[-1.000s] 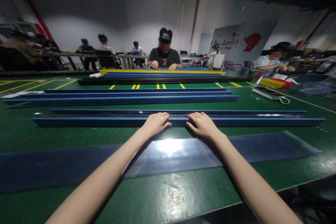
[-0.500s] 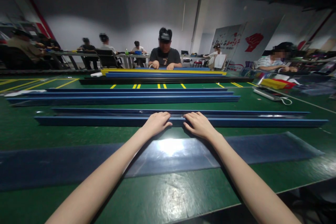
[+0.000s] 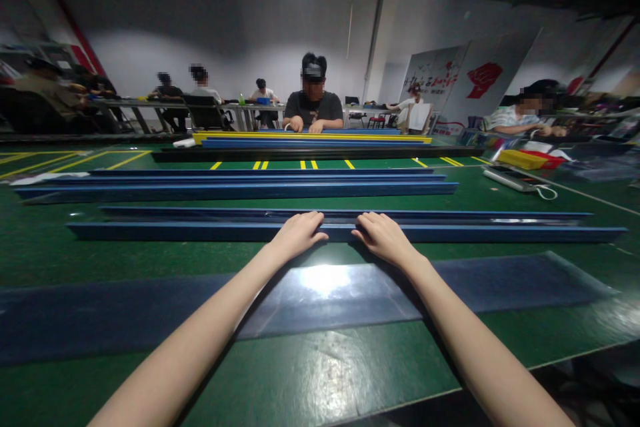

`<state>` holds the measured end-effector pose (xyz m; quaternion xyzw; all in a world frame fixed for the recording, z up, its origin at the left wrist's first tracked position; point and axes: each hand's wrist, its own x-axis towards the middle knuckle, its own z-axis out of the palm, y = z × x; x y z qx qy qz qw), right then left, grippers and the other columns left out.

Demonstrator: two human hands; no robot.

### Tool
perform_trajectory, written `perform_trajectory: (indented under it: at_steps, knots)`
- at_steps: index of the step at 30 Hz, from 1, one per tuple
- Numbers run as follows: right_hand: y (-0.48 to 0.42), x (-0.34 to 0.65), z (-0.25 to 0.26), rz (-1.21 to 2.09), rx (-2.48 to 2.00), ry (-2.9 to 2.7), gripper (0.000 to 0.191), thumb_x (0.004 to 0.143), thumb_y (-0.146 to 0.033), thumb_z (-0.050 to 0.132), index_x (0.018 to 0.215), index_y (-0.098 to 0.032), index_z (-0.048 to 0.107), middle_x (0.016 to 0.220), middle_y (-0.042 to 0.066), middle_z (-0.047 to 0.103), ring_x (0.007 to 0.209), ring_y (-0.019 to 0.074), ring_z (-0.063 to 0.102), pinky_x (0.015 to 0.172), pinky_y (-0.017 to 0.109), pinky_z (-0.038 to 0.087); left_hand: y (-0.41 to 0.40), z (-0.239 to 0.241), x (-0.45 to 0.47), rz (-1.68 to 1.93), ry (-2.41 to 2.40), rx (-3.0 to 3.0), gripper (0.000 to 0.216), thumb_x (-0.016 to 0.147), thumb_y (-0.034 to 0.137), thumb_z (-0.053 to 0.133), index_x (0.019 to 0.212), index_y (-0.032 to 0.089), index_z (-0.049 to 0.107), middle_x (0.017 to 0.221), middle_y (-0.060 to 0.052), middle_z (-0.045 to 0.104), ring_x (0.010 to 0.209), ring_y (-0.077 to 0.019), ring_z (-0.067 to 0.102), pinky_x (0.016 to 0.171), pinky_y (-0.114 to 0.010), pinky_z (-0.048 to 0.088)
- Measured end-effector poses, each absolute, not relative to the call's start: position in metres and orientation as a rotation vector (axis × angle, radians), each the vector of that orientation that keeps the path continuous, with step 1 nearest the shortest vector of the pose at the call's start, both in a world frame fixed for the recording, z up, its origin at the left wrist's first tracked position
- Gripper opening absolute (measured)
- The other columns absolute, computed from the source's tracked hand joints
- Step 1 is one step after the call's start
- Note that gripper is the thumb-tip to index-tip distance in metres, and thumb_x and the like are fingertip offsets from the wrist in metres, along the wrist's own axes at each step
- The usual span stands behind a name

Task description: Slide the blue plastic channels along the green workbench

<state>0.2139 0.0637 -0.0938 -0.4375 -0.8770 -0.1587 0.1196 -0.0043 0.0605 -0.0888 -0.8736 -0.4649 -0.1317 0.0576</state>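
A long blue channel strip (image 3: 175, 231) lies across the green table (image 3: 320, 360) in front of me. My left hand (image 3: 299, 233) rests on its near wall at the middle, fingers curled over the top edge. My right hand (image 3: 381, 235) sits just to the right on the same strip, fingers likewise hooked over the edge. Both hands grip the strip. Between me and the strip lies a flat dark blue sheet (image 3: 500, 280) with a glossy film, under my forearms.
A stack of more blue strips (image 3: 235, 185) lies further back. Beyond them a black tray holds yellow and blue strips (image 3: 310, 139), where a person in a dark shirt (image 3: 313, 103) sits. A white power strip (image 3: 510, 177) lies at right. Other people work at tables behind.
Almost nothing differs; my hands stay on the strip, with only a slight shift of the right hand and of the camera.
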Motion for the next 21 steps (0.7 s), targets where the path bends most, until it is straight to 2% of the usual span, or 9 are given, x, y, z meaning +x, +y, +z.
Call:
perform_trajectory:
  at_steps: [11,21]
  knots:
    - [0.0641,0.2142,-0.0951,-0.477,-1.261,-2.516,0.019,0.088,-0.033,0.042,0.082,-0.018,0.051,0.083,0.005,0.058,0.079,0.0175,0.050,0.066,0.026,0.032,0.0628,-0.0914,-0.0062,-0.556,-1.409,-2.630,0.025,0.076,0.040,0.058,0.076,0.018,0.047,0.083,-0.003,0.052,0.081,-0.0180,0.050,0.070,-0.028,0.040]
    - [0.0639,0.2143,-0.0960,-0.515,-1.241,-2.498,0.020,0.088,-0.033,0.042,0.079,-0.018,0.052,0.081,0.005,0.057,0.077,0.0168,0.048,0.065,0.026,0.031,0.0635,-0.0921,-0.0062,-0.564,-1.482,-2.630,0.026,0.075,0.042,0.058,0.075,0.018,0.047,0.079,-0.002,0.052,0.079,-0.0177,0.050,0.067,-0.028,0.040]
